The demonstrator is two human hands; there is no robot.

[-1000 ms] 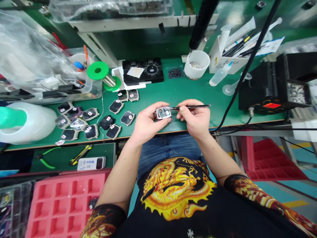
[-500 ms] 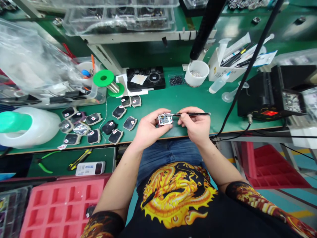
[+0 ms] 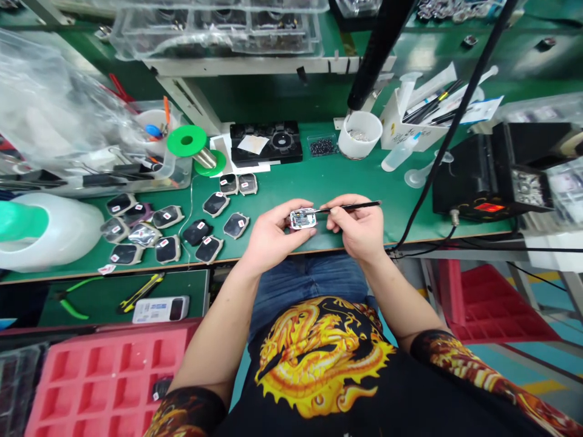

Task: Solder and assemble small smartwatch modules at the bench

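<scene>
My left hand [image 3: 276, 235] holds an opened smartwatch case [image 3: 303, 218] between thumb and fingers, its inner circuit board facing up. Pinched in my right hand [image 3: 357, 226] is a pair of slim black tweezers [image 3: 357, 206]. Their tip reaches the right upper part of the open case, but what it touches is too small to tell. Both hands are just above the front edge of the green bench [image 3: 291, 182]. Left of them lie several watches with small labels, the closest being a square watch [image 3: 236, 225].
A solder spool [image 3: 187, 141], a black fixture [image 3: 286, 142] and a white cup [image 3: 359, 135] stand behind the hands. Rightward are a dropper bottle [image 3: 401, 155], a black powered box [image 3: 478, 176] and a hanging cable [image 3: 437, 164]. A big white bottle [image 3: 68, 230] is at left, above a red foam tray [image 3: 104, 364].
The tweezers have tilted, with their rear end slightly higher and the tip lower over the board. Both hands still hold the same things. The whole view has shifted slightly.
</scene>
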